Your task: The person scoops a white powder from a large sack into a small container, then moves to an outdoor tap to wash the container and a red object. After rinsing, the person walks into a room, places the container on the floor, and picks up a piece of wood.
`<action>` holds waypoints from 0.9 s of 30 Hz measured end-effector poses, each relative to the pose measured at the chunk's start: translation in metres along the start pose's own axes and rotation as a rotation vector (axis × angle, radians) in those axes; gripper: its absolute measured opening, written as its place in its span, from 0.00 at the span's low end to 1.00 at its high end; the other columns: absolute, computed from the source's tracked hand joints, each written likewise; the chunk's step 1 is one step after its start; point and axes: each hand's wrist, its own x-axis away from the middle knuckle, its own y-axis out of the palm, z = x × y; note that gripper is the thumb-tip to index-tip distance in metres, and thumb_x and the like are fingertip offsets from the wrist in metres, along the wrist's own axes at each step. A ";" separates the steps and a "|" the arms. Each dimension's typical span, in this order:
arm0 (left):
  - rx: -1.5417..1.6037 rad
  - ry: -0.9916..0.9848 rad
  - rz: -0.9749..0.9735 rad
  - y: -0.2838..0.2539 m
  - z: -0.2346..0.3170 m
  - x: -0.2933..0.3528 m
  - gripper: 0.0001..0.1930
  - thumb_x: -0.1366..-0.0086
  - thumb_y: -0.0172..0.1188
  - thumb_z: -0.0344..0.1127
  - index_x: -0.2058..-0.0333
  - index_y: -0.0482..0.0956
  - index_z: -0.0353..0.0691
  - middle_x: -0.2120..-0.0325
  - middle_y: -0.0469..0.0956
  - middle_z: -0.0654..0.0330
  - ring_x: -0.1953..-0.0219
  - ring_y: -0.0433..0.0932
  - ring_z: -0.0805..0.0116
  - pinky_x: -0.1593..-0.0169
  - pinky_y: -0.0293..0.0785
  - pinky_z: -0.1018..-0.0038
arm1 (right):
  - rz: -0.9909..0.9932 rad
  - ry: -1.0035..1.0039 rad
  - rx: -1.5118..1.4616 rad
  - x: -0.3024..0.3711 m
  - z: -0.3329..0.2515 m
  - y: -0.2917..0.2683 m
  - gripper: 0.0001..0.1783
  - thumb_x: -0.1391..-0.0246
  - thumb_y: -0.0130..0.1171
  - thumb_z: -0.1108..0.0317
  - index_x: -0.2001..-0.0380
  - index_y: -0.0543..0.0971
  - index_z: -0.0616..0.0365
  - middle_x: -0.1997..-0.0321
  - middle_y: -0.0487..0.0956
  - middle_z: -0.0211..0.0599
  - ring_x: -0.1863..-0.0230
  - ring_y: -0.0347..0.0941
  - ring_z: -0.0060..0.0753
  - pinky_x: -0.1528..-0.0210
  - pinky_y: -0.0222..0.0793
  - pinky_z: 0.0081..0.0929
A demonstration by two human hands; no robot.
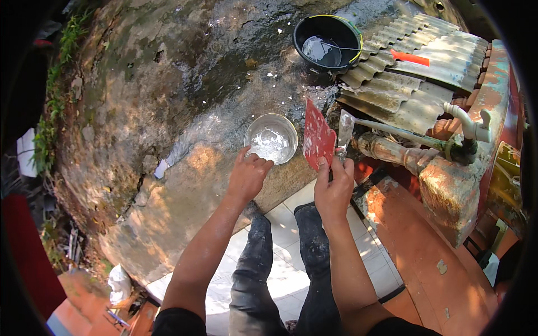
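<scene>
A round metal bowl with a whitish wet inside rests on the rough rock ground ahead of me. My left hand is closed at the bowl's near-left rim, fingers curled over the edge. To the right of the bowl, my right hand is closed on two tools at once. One is a flat red plastic scraper with pale smears, pinched near its lower end and tilted upward. Beside it stands a putty knife with a smeared metal blade; its handle is mostly hidden by my fingers.
A black bucket holding some liquid and a thin rod stands at the far right. Corrugated sheets with an orange-red piece lie beside it, above pipes and a white tap. White tiles lie underfoot.
</scene>
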 end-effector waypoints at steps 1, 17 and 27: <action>-0.031 0.040 -0.025 -0.004 -0.001 0.008 0.16 0.42 0.57 0.24 0.58 0.85 0.48 0.70 0.83 0.64 0.56 0.81 0.65 0.29 0.60 0.53 | 0.017 -0.035 -0.113 0.002 -0.009 -0.015 0.11 0.34 0.60 0.67 0.57 0.83 0.64 0.63 0.73 0.46 0.61 0.75 0.46 0.56 0.71 0.38; 0.254 0.172 0.007 -0.073 -0.014 0.004 0.16 0.37 0.60 0.31 0.51 0.83 0.46 0.54 0.83 0.59 0.45 0.78 0.56 0.30 0.64 0.55 | 0.105 -0.322 -0.431 0.014 0.004 0.047 0.11 0.46 0.64 0.79 0.59 0.87 0.59 0.65 0.75 0.39 0.63 0.69 0.36 0.60 0.66 0.32; -0.009 0.311 -0.002 -0.084 -0.021 0.021 0.21 0.46 0.68 0.28 0.52 0.84 0.49 0.55 0.85 0.65 0.48 0.79 0.61 0.33 0.69 0.58 | -0.420 -0.213 0.073 -0.023 -0.035 -0.030 0.19 0.45 0.64 0.72 0.49 0.85 0.49 0.56 0.79 0.44 0.59 0.75 0.50 0.51 0.74 0.38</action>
